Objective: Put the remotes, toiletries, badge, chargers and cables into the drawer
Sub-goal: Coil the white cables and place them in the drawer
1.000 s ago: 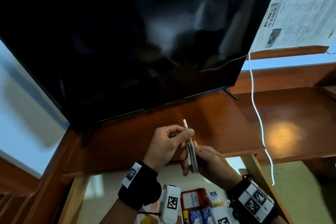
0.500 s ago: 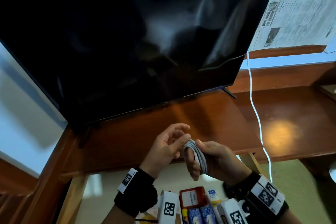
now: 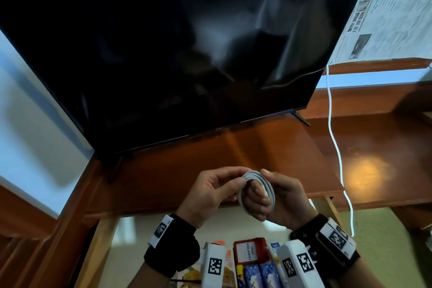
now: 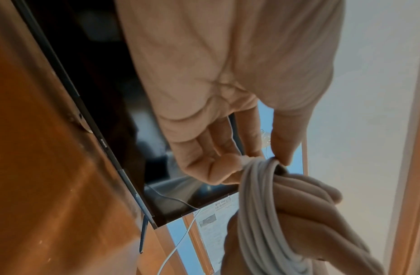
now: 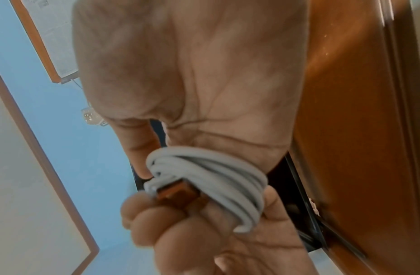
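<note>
Wooden desk (image 3: 268, 147) | coiled cable (image 3: 257, 190) wrapped round right hand (image 3: 278, 201) | left hand (image 3: 210, 194) pinching coil

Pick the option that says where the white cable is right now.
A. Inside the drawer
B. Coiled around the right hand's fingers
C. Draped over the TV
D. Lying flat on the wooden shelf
B: the white cable loops around the right hand, whose fingers poke through the coil, while the left hand pinches its end.
</note>
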